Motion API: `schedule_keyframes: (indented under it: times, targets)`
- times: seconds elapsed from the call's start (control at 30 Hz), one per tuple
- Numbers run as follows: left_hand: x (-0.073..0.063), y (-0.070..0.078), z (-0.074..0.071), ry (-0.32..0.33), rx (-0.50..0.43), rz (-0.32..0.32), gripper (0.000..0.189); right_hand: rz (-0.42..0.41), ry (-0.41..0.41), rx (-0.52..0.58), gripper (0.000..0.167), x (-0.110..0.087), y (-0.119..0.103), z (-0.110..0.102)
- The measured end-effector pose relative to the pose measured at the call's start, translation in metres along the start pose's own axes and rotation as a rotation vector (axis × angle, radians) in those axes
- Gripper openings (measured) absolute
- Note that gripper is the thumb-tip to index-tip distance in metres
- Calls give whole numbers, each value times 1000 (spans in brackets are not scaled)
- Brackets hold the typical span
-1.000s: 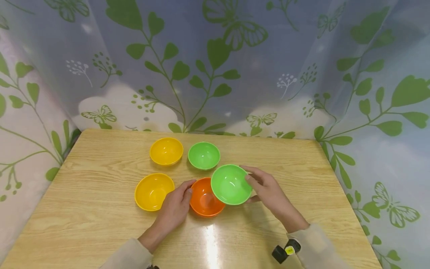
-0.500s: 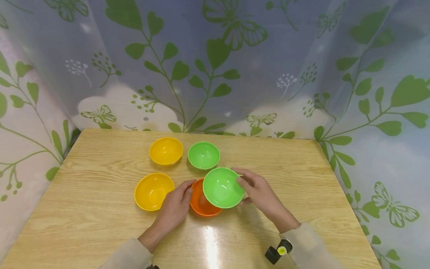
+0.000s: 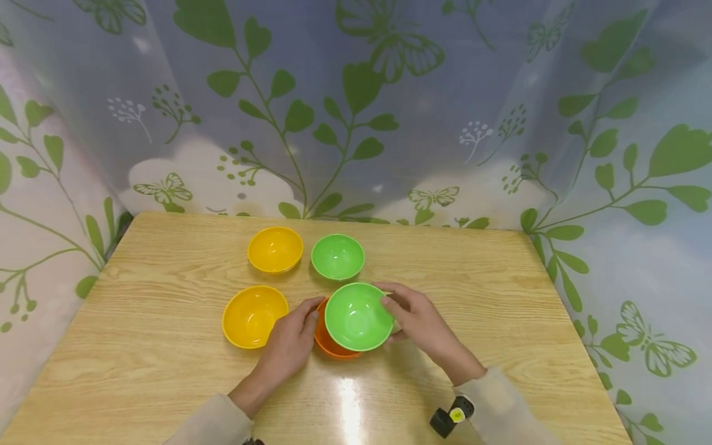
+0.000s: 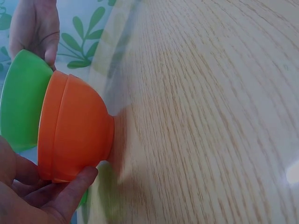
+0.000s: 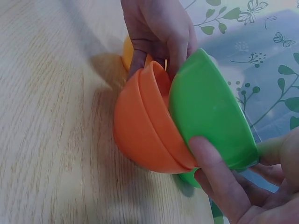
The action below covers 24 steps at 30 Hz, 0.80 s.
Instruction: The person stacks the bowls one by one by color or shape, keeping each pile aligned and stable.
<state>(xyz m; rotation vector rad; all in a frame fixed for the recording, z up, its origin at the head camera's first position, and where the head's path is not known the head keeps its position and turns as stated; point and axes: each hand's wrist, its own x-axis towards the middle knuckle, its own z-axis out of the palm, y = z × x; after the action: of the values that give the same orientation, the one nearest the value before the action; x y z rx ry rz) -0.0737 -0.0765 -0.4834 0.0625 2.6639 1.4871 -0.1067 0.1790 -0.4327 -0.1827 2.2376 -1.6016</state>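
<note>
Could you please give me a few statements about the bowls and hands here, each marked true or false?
1. The left hand has its fingers on the nested orange bowls. True.
2. The right hand holds a yellow bowl. False: it holds the light green bowl.
3. In the head view, the light green bowl partly hides the nested orange bowls. True.
4. The far green bowl stands upside down. False: its opening faces up.
5. The far yellow bowl is gripped by a hand. False: no hand touches it; it stands on the table.
</note>
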Motion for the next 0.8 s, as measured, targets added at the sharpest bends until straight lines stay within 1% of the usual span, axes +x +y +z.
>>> schedule_keyframes:
  times: [0.17, 0.33, 0.47, 0.57, 0.8]
  targets:
    - [-1, 0, 0, 5, -6, 0, 38, -6, -3, -10, 44, 1, 2, 4]
    - [-1, 1, 0, 5, -13, 4, 37, -6, 14, -30, 41, 3, 4, 7]
    - [0, 1, 0, 22, -5, 29, 37, -27, 17, -42, 41, 4, 5, 10]
    - [0, 1, 0, 24, -10, 36, 38, -45, 12, -50, 41, 5, 4, 12]
    - [1, -1, 0, -6, -25, -24, 40, -42, 31, -79, 40, 8, 6, 15]
